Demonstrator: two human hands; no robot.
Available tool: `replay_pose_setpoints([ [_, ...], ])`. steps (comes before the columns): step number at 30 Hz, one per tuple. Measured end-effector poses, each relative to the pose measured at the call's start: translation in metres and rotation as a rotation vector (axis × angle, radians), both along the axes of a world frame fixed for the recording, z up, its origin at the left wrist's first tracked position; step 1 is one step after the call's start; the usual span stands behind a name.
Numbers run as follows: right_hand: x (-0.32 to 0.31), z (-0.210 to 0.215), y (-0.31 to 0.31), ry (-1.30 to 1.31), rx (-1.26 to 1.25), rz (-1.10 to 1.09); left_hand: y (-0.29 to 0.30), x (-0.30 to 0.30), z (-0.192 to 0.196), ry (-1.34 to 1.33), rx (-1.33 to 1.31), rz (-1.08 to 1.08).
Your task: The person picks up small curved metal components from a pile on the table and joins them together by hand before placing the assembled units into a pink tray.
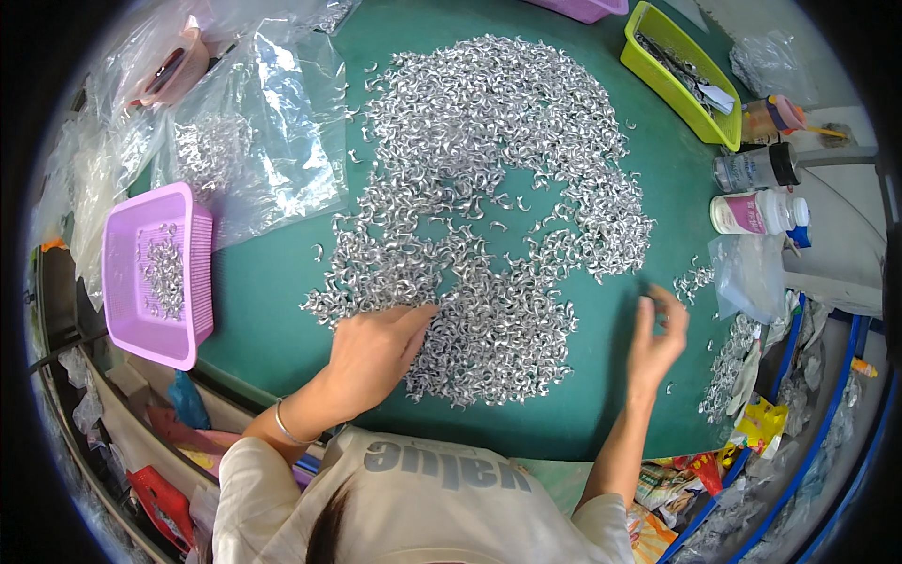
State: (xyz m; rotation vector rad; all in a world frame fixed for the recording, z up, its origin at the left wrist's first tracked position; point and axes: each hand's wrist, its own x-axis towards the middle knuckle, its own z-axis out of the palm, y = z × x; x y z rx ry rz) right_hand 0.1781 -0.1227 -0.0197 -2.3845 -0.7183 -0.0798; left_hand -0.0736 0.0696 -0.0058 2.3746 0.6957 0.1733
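Observation:
A broad heap of small silvery crescent-shaped metal pieces (507,103) is spread over the green tabletop (272,291). At the heap's near left part, my left hand (376,350) rests with its fingers drawn together and their tips among the pieces. What those fingertips pinch, if anything, is too small to make out. My right hand (658,340) hovers right of the heap, over the bare green surface. Its thumb and fingers are bent but apart, and nothing shows between them. Just beyond its fingers lies a small cluster of the same crescents (693,282).
A pink basket (202,282) holding some pieces stands at left, below clear plastic bags (291,132). A lime-green basket (648,66) with dark parts sits far right, near a dark-capped bottle (752,167) and a white bottle (742,213). More crescents (728,371) lie along the right edge.

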Motion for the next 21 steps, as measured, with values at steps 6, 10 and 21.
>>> replay_pose_setpoints([
  [6,-0.063,0.004,0.109,0.099,0.074,0.748,-0.006,0.005,-0.001,-0.009,-0.005,-0.079],
  [10,-0.079,-0.018,0.164,-0.066,0.061,0.769,-0.009,0.003,-0.004,-0.004,-0.012,-0.104],
  [21,-0.088,-0.003,0.156,0.025,-0.024,0.752,-0.001,-0.008,-0.008,-0.132,-0.245,0.068],
])
